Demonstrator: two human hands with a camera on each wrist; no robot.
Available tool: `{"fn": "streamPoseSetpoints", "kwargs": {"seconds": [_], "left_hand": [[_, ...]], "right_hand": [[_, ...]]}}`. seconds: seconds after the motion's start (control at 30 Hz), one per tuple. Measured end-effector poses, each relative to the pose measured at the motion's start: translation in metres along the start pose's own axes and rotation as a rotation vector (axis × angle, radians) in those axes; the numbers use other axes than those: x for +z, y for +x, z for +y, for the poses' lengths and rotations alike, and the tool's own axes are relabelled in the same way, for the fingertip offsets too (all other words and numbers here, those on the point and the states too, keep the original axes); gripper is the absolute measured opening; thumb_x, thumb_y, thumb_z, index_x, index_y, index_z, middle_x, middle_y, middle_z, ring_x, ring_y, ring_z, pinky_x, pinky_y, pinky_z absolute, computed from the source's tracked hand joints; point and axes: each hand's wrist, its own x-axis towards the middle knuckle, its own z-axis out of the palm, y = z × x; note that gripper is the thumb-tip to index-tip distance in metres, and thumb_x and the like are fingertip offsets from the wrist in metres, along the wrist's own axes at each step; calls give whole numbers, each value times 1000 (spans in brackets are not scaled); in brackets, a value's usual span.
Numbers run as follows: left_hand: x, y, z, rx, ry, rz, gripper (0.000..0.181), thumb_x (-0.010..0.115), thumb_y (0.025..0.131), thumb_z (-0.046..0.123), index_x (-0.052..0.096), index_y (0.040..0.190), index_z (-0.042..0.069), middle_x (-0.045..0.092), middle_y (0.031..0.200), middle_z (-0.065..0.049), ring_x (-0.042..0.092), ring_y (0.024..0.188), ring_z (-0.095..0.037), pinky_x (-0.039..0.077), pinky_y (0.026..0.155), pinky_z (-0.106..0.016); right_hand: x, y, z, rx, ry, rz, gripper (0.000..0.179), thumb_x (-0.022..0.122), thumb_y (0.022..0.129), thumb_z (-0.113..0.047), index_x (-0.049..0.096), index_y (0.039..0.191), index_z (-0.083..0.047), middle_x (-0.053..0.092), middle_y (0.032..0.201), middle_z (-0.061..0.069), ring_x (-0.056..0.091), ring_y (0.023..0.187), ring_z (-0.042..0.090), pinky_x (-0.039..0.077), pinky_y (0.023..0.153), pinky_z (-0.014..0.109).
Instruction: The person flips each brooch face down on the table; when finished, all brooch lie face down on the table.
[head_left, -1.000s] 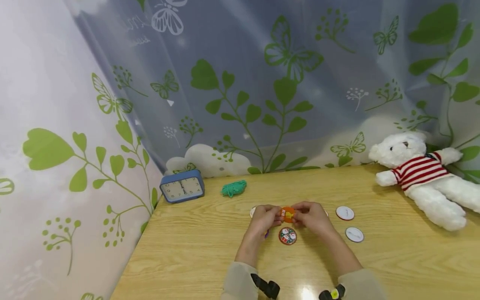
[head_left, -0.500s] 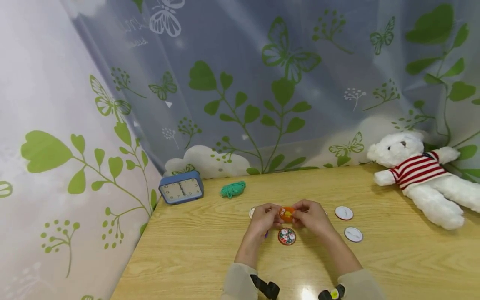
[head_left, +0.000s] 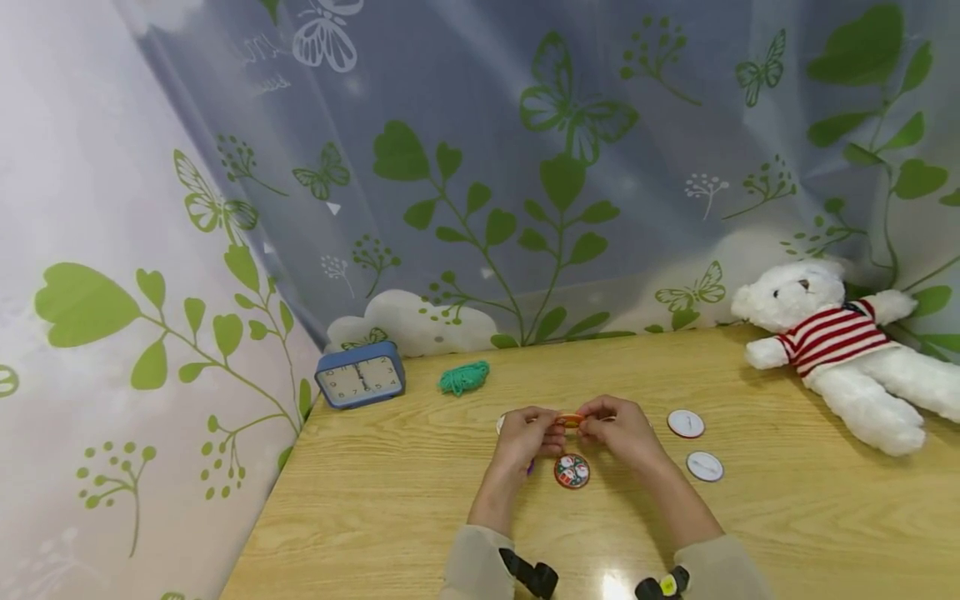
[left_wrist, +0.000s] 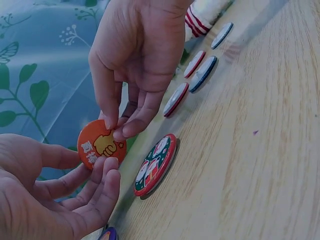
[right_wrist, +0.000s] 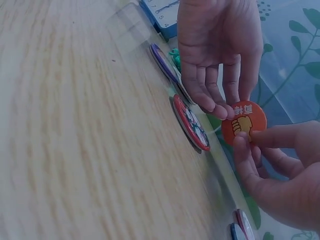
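An orange pin badge [left_wrist: 102,142] with a yellow fist and white characters hangs above the table, held by both hands. My left hand [head_left: 525,437] holds one edge of it between its fingers. At the opposite edge, the thumb and fingers of my right hand [head_left: 622,432] pinch it, the thumb on the printed face in the right wrist view. From the head view the badge is almost edge-on. Just below the hands, a round red-rimmed badge [head_left: 572,471] with a Christmas print lies face up. A purple-rimmed badge [right_wrist: 164,62] lies partly hidden beside my left hand.
Two white-backed badges [head_left: 686,423] lie pin side up to the right; others are partly covered by the hands. A blue clock [head_left: 360,377] and a green cord bundle [head_left: 463,378] stand at the back left. A white teddy bear [head_left: 832,350] lies at the right.
Both hands have tilted the orange badge, so its face, visible from above before, now shows nearly edge-on. The hands stay in about the same place.
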Motion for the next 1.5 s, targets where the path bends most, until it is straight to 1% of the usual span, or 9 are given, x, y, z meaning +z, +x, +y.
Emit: {"fn": "streamPoseSetpoints", "kwargs": {"seconds": [0.23,0.43,0.67,0.8,0.97,1.17,1.3,1.43,1.5], "left_hand": [[1,-1,0,28,17,21,18,62,101,1,72,107,-12,75,87,-20,68,66,-13,61,61,-21],[3,1,-2,27,-6,32,16,64,96,-5,71,108,-13,71,76,-13,65,61,-12,59,57,-18],[2,2,-3,2,6,22,27,65,93,-8,67,120,-12,70,77,-12,66,61,-11,60,59,-19],[1,3,-3,-9,26,2,29,66,94,-6,67,123,-10,69,81,-11,67,64,-11,61,63,-21],[1,3,-3,9,26,1,31,67,92,-8,68,122,-8,71,82,-13,67,64,-12,63,64,-24],[2,1,-2,27,44,17,25,65,95,-3,69,119,-8,70,85,-13,66,65,-13,62,64,-24],[3,1,-3,10,61,16,25,61,100,3,69,118,-12,70,89,-14,65,70,-14,62,66,-23],[4,2,-4,-4,77,11,30,59,101,7,67,120,-15,72,95,-18,67,75,-16,64,72,-26],[4,2,-4,-7,84,10,32,59,101,8,66,121,-16,72,97,-19,68,76,-17,64,73,-26]], "right_hand": [[-1,-1,1,-9,24,-10,21,62,94,9,65,113,15,68,96,17,70,82,21,64,77,32],[0,-1,3,-1,68,-17,21,60,95,9,63,114,16,67,97,16,69,80,19,63,74,28],[0,-1,5,32,102,-10,21,54,98,9,61,117,16,66,100,16,68,80,18,63,73,28],[1,-2,4,33,111,-8,21,53,100,8,60,118,17,66,101,18,69,79,18,64,73,29],[1,-2,3,33,130,4,20,55,98,11,57,118,17,65,96,19,69,75,19,63,69,29],[2,-2,5,28,121,17,20,57,95,15,57,115,18,65,92,19,69,73,18,63,66,27],[3,-2,7,34,95,2,19,59,94,15,58,112,18,66,92,20,68,72,18,63,65,27],[4,-3,6,54,93,1,15,58,97,11,58,110,19,66,92,18,66,70,17,62,64,27],[4,-3,5,72,100,2,17,56,100,6,59,111,19,66,92,17,66,70,17,62,64,27]]}}
